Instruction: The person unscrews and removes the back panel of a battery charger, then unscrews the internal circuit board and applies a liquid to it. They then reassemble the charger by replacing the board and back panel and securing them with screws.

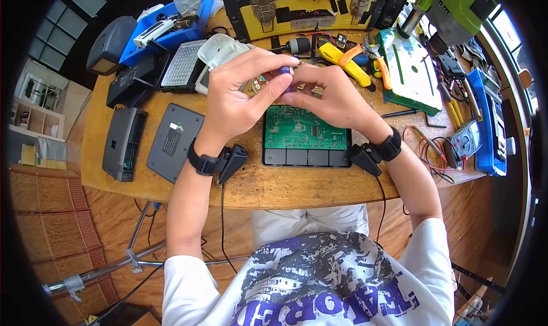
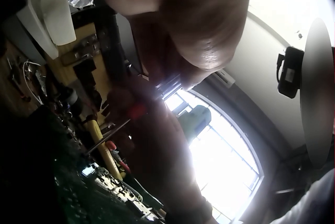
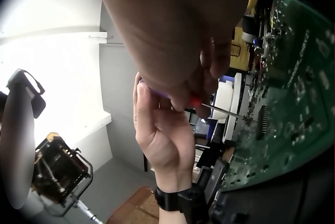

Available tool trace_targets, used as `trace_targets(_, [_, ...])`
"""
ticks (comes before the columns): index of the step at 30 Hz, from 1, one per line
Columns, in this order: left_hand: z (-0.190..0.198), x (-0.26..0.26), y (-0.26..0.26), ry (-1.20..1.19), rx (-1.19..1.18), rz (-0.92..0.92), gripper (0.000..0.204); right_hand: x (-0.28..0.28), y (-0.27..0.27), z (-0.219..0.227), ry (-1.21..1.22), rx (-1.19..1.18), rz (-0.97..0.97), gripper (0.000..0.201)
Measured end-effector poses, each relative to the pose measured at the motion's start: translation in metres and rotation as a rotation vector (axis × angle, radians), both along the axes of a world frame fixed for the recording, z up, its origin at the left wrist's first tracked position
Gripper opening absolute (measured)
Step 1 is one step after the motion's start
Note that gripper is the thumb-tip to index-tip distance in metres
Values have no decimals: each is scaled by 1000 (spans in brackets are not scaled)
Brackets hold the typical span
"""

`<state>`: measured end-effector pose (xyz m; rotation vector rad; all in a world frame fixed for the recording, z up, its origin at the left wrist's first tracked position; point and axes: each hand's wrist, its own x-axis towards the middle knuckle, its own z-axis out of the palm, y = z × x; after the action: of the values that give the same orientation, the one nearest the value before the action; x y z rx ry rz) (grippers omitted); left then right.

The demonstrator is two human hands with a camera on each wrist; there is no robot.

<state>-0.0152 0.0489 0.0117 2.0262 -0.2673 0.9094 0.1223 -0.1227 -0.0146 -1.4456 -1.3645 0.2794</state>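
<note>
Both hands meet over the green circuit board (image 1: 297, 135), which lies in a dark casing on the bench. Between them is a screwdriver (image 3: 157, 92) with a purple handle, a red collar and a thin metal shaft (image 3: 225, 111). My left hand (image 1: 237, 97) pinches the handle's upper end between thumb and finger. Lower down, near the red collar (image 2: 137, 112), my right hand (image 1: 334, 97) grips the same tool. The shaft slants down toward the board, its tip close to the components by a dark chip (image 3: 263, 122) in the right wrist view.
Left of the board lie a dark back cover (image 1: 177, 137) and a grey box-shaped unit (image 1: 124, 143). Yellow-handled pliers (image 1: 345, 63) and a toolbox (image 1: 308, 17) stand beyond. To the right are a multimeter (image 1: 467, 137) with leads, a blue tray (image 1: 485, 115) and a green drill (image 1: 456, 12).
</note>
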Motion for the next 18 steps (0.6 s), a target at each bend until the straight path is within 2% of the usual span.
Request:
trace_targets(2, [3,-1,-1,-63,59,-18,25,0,-4,11,10,-166,-26,30])
trace_targets(5, [6,-3,-2,-31,125,-37,24,-7,-6,17,-6,-199,-69,29])
trace_targets(9, [6,-5,-3,23,66,-54,24,-8,-2,14,-37,-174,-88,31])
trace_targets(12, [6,-6,-5,71,81,-60,32,-10,-1,16,-38,-129,-82,34])
trace_targets(14, [7,-5,-12,50,-101,-36,24,-11,0,15,-61,-125,-88,36])
trace_targets(18, [2,-4,-7,38,-136,-69,18,-14,2,14,-66,-111,-109,37])
